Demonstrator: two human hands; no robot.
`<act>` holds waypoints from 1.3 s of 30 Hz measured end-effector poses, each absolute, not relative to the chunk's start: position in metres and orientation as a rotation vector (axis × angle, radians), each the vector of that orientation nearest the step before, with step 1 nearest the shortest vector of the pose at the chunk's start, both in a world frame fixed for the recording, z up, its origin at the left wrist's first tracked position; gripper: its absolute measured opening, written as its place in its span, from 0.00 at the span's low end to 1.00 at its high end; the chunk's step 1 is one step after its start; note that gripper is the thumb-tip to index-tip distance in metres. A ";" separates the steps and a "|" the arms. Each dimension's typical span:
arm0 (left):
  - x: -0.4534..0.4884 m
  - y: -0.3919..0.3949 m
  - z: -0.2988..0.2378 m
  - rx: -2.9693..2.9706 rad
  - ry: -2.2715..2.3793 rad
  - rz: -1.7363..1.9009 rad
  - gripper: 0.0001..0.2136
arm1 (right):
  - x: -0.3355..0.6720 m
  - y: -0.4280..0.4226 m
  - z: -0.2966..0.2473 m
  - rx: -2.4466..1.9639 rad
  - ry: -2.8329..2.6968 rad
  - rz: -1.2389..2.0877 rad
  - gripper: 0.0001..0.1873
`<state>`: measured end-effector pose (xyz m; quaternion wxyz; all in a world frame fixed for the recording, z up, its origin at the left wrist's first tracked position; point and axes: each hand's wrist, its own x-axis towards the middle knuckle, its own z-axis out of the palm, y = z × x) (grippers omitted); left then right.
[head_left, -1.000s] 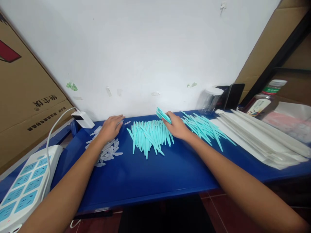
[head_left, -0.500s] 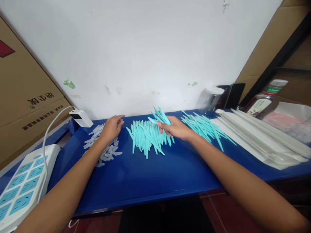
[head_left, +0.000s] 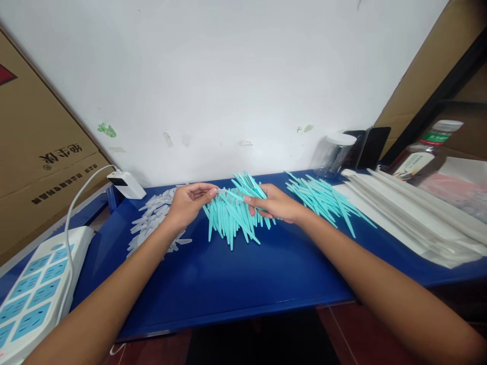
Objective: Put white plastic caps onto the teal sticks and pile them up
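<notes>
My left hand [head_left: 190, 204] has its thumb and fingertips pinched on a small translucent cap [head_left: 222, 191], which meets the tip of one teal stick. My right hand [head_left: 277, 204] is closed round a bundle of slim, tapered teal plastic sticks [head_left: 249, 183] that fan out to the upper left. Beneath both hands lies a pile of the same teal sticks [head_left: 230, 223], partly hidden by them. A heap of translucent caps [head_left: 150, 220] spreads under and beside my left wrist. Another pile of teal sticks [head_left: 323, 198] lies right of my right hand.
Everything lies on a blue table [head_left: 236, 284] against a white wall. At left are a power strip [head_left: 45, 284], a white charger [head_left: 127, 185] and a cardboard box [head_left: 41, 132]. White plastic bags [head_left: 414, 218], a lidded jar [head_left: 335, 154] and a bottle [head_left: 422, 152] stand or lie at right.
My left hand has moved right from above the cap heap to the stick tip, now pinching a translucent cap. My right hand still holds its bundle in nearly the same place.
</notes>
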<state>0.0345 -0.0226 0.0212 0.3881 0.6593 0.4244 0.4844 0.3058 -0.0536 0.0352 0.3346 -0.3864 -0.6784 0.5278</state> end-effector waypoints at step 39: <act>0.051 -0.051 0.038 2.245 0.949 1.225 0.07 | 0.304 -0.057 0.036 -0.841 -1.633 1.894 0.18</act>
